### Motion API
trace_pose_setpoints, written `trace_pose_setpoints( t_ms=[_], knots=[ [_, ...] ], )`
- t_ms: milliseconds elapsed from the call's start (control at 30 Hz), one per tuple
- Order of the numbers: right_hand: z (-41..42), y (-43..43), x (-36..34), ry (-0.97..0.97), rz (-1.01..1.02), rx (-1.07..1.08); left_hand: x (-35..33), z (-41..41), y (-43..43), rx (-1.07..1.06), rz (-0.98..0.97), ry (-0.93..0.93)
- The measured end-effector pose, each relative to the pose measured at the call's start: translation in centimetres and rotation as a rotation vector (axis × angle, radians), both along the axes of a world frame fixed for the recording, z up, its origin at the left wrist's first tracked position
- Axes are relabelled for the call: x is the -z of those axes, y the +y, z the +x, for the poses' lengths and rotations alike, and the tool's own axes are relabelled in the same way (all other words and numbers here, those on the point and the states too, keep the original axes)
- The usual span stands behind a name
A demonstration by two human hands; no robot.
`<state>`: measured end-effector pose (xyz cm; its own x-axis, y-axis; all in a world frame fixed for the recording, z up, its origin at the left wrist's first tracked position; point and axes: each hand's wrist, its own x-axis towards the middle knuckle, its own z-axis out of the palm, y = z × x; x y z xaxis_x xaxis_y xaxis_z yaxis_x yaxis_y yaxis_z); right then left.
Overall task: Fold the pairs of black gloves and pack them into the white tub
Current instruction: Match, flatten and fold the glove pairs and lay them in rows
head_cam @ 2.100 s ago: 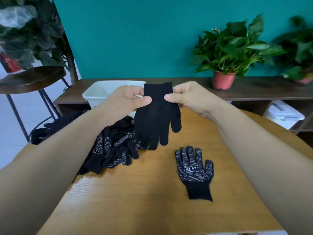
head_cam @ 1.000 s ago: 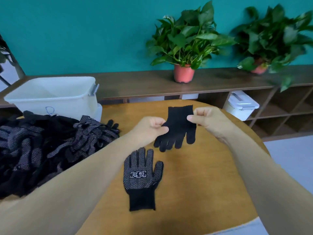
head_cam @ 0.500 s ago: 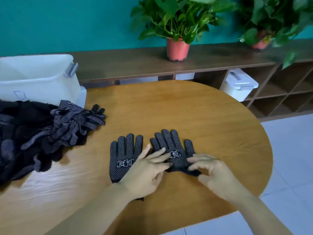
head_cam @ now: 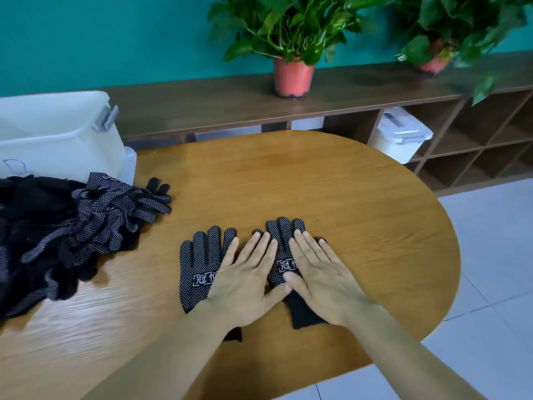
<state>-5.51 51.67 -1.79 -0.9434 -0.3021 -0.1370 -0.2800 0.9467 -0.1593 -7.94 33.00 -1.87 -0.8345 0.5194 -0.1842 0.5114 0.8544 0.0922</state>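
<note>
Both hands have gone from pinching the 2nd glove's cuff edge half a sec ago to lying flat on it, fingers out, smoothing it down.

L to R: white tub (head_cam: 57,134) sits at table's far left edge, open; can't see inside. Just in front, heap of loose black gloves (head_cam: 72,226), still unsorted. Mid-table, left glove (head_cam: 199,269) lies dotted side up, fingers pointing away, cuff toward the person. Left hand (head_cam: 245,281) rests flat, fingers slightly spread, covering that glove's thumb side and reaching onto the right glove (head_cam: 284,261). Right hand (head_cam: 320,272) lies palm down on the right glove, fingers straight and close together, thumb touching left thumb. Nothing pinched.

Handling, my guess: thin knit, v. light, floppy, won't hold a crease unaided; rubber dots grip wood (head_cam: 360,212), so lift, don't drag. Best hold = cuff edge, thumb + forefinger each corner; lay one on the other, fold cuff to fingertips.
</note>
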Motion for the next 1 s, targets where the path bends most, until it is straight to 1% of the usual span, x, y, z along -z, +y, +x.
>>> trace_pose_setpoints(
  t_ms=[133, 233, 333, 400, 433, 533, 633, 800, 867, 933, 1000],
  knots=[
    [0.5, 0.0, 0.7, -0.01, 0.058, 0.042, 0.7, -0.4, -0.7, 0.043, -0.003, 0.047],
    [0.4, -0.2, 0.7, -0.004, 0.077, 0.045, 0.6, -0.6, -0.5, 0.046, 0.005, 0.036],
    [0.3, -0.4, -0.1, -0.039, 0.012, 0.074, -0.1, -0.5, -0.8, 0.053, 0.063, 0.01],
    [0.0, -0.4, -0.6, -0.011, -0.059, 0.095, -0.4, -0.2, -1.0, 0.066, 0.092, 0.039],
    [-0.2, -0.4, -0.7, 0.013, -0.063, 0.093, -0.5, 0.2, -0.9, 0.083, 0.09, 0.057],
    [-0.3, -0.4, -0.1, -0.004, 0.01, 0.091, 0.0, 1.4, -0.7, 0.128, 0.035, 0.048],
    [-0.1, -0.1, 0.5, -0.024, 0.082, 0.111, 0.7, 1.5, -0.8, 0.121, 0.024, 0.066],
    [0.0, -0.2, 0.5, -0.026, 0.101, 0.129, 0.9, 1.3, -0.7, 0.101, 0.021, 0.073],
    [0.0, -0.4, 0.3, -0.041, 0.097, 0.138, 0.7, 1.3, -0.8, 0.091, 0.059, 0.06],
    [-0.1, -0.8, -0.6, -0.029, 0.039, 0.155, 0.0, 1.2, -1.2, 0.08, 0.138, 0.055],
    [-0.4, -2.0, -2.3, 0.023, -0.042, 0.157, -1.1, 1.1, -2.3, 0.056, 0.218, 0.076]
  ],
)
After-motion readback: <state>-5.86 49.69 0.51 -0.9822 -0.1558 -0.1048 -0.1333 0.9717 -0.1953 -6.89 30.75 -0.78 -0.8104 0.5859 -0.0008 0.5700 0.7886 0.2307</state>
